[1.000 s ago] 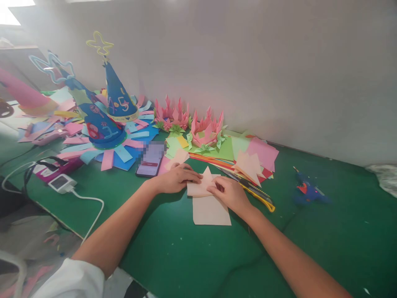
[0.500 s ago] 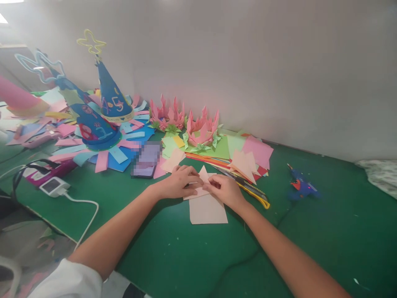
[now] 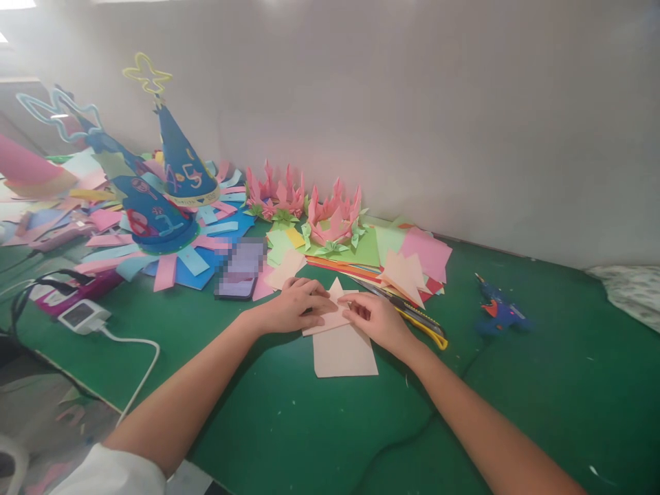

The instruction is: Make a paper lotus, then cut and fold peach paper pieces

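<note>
A pale peach sheet of paper (image 3: pixel 344 352) lies on the green table (image 3: pixel 541 392), its far part folded up into a point. My left hand (image 3: pixel 296 304) presses on the folded part from the left, fingers curled onto it. From the right, my right hand (image 3: pixel 375 318) pinches the same fold with bent fingers. Both hands meet at the fold.
A yellow-handled utility knife (image 3: pixel 420 322) lies just right of my right hand. Behind are a stack of coloured paper (image 3: pixel 412 251), pink paper flowers (image 3: pixel 333 220), a phone (image 3: pixel 238 269), blue cone hats (image 3: pixel 181 161), a blue glue gun (image 3: pixel 496 309) and a charger with white cable (image 3: pixel 82 315) at left.
My hands have drawn a little closer together on the fold; the view has shifted slightly. The paper stays in place.
</note>
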### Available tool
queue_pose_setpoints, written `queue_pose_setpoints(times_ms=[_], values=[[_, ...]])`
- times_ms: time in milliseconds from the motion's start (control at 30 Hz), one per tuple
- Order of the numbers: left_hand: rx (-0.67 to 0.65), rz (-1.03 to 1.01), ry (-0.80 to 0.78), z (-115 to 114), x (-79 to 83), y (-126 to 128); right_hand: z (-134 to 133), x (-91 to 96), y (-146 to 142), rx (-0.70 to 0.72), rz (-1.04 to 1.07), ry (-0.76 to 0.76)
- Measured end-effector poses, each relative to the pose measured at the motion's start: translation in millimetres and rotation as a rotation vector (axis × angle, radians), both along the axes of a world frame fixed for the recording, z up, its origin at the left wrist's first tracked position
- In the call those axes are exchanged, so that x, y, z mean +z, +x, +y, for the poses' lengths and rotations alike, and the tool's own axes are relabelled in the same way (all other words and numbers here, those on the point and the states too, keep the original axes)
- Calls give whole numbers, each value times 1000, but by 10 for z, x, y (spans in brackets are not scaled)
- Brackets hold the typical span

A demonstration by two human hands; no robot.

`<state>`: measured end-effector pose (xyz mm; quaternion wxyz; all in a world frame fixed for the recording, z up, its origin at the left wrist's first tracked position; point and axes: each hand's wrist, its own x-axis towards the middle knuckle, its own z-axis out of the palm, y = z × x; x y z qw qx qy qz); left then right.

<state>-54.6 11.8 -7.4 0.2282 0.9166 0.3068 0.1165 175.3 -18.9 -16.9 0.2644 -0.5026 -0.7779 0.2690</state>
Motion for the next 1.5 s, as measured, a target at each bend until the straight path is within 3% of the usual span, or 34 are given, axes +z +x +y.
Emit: queue_pose_setpoints(times_ms=[500,667,767,1233,1500], values=[[11,0,-18,-4,29,10,-50,52,-29,-16,-37,64],[10,3,-9,3,1,7,-44,32,74,209,-43,271],[6,8,-5,8,-15,3,-34,42,128,313,-64,309],[13,0,-1,13,-16,-5,-93,91,73,490,-314,517],[19,-6,-17,-6,30,12,-137,110,-25,526,-349,521]])
